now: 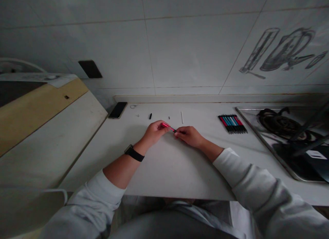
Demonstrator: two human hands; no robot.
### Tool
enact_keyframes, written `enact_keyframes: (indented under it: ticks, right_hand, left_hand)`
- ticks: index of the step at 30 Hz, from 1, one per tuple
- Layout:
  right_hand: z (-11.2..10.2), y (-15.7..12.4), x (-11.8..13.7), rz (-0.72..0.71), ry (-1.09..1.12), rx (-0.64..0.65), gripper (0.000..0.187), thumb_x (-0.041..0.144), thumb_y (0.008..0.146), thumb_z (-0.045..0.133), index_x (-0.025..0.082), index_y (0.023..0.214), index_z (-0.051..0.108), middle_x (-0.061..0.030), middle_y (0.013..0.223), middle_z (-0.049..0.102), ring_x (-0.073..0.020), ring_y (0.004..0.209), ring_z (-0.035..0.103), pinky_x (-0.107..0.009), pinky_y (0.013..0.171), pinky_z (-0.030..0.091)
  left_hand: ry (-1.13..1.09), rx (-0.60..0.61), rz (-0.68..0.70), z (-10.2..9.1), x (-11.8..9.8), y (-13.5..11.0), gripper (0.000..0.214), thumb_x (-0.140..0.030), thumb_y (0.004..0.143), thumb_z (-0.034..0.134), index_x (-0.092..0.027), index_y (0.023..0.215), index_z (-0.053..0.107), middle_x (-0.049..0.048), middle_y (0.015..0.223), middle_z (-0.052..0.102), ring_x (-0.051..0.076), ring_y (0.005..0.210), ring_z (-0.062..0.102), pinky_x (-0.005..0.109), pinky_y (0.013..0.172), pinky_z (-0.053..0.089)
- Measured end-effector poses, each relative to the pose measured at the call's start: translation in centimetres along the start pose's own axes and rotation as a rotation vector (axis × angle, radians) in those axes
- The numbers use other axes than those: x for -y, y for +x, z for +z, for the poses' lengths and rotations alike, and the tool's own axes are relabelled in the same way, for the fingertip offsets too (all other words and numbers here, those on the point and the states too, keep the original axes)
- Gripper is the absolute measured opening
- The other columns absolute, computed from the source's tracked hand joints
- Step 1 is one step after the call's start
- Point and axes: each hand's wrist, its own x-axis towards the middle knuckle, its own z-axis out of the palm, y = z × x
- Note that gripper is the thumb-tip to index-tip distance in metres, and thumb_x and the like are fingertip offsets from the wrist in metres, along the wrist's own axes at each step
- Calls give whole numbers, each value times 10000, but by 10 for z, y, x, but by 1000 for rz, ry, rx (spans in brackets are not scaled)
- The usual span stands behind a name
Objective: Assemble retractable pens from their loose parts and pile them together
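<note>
Pinching, at frame centre, a red-and-black pen (172, 129) by its red end with left hand (155, 130), black end with right hand (189, 135); probably light, stiff, slick; best gripped mid-barrel.

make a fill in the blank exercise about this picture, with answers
The left hand and right hand both hold a ____ and black pen.
The watch is on the person's ____ side.
The thin rod on the counter is ____.
The row of pens lies to the ____ of the hands.

Missing words: red, left, white, right.
</note>
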Motion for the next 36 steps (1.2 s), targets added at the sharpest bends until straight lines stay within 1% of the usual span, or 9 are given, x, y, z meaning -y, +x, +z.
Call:
enact_keyframes:
  ticks: [5, 9, 12, 16, 19, 23, 27, 31, 36]
  right_hand:
    - [-1, -1, 4, 40, 164, 90, 459, 570, 931, 580, 147, 843, 732, 24, 581, 531, -109, 525, 452, -243, 524, 346]
    - [0, 0, 3, 102, 338, 171, 525, 661, 878, 626, 145, 843, 716, -21, 700, 635, -118, 582, 523, -234, 519, 417]
    - [1, 0, 2, 107, 380, 204, 540, 681, 872, 630, 147, 880, 710, -39, 770, 667, -120, 620, 543, -228, 527, 445]
    - [2, -1, -1, 57, 342, 149, 481, 622, 885, 651, 161, 1018, 687, -11, 776, 628, -116, 619, 525, -230, 535, 459]
    - [5, -1, -3, -37, 277, 53, 451, 513, 868, 712, 178, 1165, 660, -17, 877, 656, -133, 727, 574, -252, 652, 492]
    - [9, 1, -7, -75, 281, 24, 366, 449, 865, 711, 172, 1103, 679, -38, 928, 694, -166, 836, 622, -303, 790, 499]
    - [11, 2, -10, -71, 294, 18, 306, 440, 864, 696, 177, 1020, 689, -32, 889, 694, -166, 811, 616, -297, 768, 484]
    - [11, 2, -12, -61, 255, -14, 274, 425, 877, 679, 173, 984, 691, -9, 826, 659, -141, 740, 571, -266, 698, 444]
    - [9, 0, -11, -75, 116, -10, 249, 401, 905, 649, 176, 1001, 696, 4, 799, 634, -123, 699, 537, -243, 648, 408]
  left_hand:
    - [-41, 19, 26, -2, 0, 0, 256, -383, 822, 787, -165, 927, 705, 54, 915, 740, 181, 872, 680, 329, 868, 529]
    - [-84, 32, 29, -2, -1, 0, 269, -383, 817, 796, -159, 926, 696, 52, 905, 730, 174, 857, 671, 322, 861, 529]
    - [-101, 39, 34, -2, -1, 0, 278, -391, 823, 793, -159, 937, 691, 52, 909, 727, 170, 852, 667, 314, 853, 526]
    - [-77, 56, 36, -1, -3, -2, 283, -406, 841, 778, -160, 956, 698, 54, 918, 732, 171, 858, 669, 311, 848, 523]
    - [-1, 113, 53, 0, -8, -4, 267, -401, 843, 776, -159, 941, 720, 57, 913, 737, 181, 870, 673, 314, 850, 521]
    - [78, 154, 84, 2, -12, -7, 229, -365, 837, 780, -168, 950, 746, 58, 925, 748, 187, 884, 677, 319, 857, 523]
    - [18, 165, 65, 2, -8, -7, 258, -382, 839, 781, -169, 979, 744, 67, 950, 757, 189, 892, 686, 329, 861, 531]
    - [-23, 133, 64, 2, -3, -5, 289, -414, 835, 788, -166, 973, 736, 71, 969, 751, 188, 910, 685, 333, 876, 533]
    - [-27, 128, 62, 2, -4, -5, 295, -420, 837, 786, -166, 976, 733, 70, 966, 748, 185, 907, 681, 329, 868, 534]
